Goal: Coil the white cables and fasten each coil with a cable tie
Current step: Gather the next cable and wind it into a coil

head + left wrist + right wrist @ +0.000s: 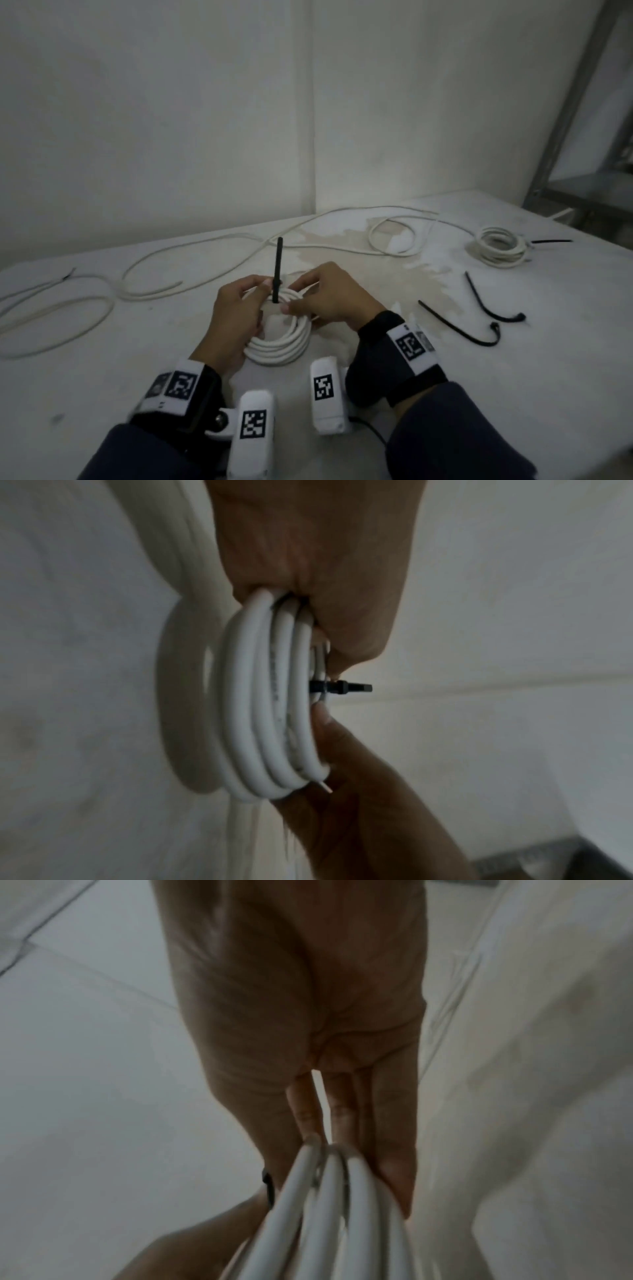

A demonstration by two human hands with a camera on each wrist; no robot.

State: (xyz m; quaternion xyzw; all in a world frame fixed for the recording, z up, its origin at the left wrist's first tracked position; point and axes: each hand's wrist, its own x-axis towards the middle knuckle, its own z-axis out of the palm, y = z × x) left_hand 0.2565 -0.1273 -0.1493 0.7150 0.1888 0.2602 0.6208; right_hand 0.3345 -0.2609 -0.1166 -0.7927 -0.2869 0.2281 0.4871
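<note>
A white cable coil (282, 341) stands tilted on the table (137, 377) between my hands. Around its top strands runs a black cable tie (278, 263), whose tail sticks straight up. My left hand (255, 291) grips the coil's left side, thumb beside the tie. My right hand (301, 301) pinches the coil's top right, just beside the tie. In the left wrist view the coil (260, 710) shows several turns, with the cable tie (342, 687) poking out between both hands. The right wrist view shows the coil's strands (329, 1204) under my fingers (342, 1110).
Loose white cables (51, 308) sprawl over the left and back of the table. A tied coil (500, 248) lies at the far right. Two spare black ties (493, 308) lie right of my hands. A metal shelf frame (582, 137) stands at the right.
</note>
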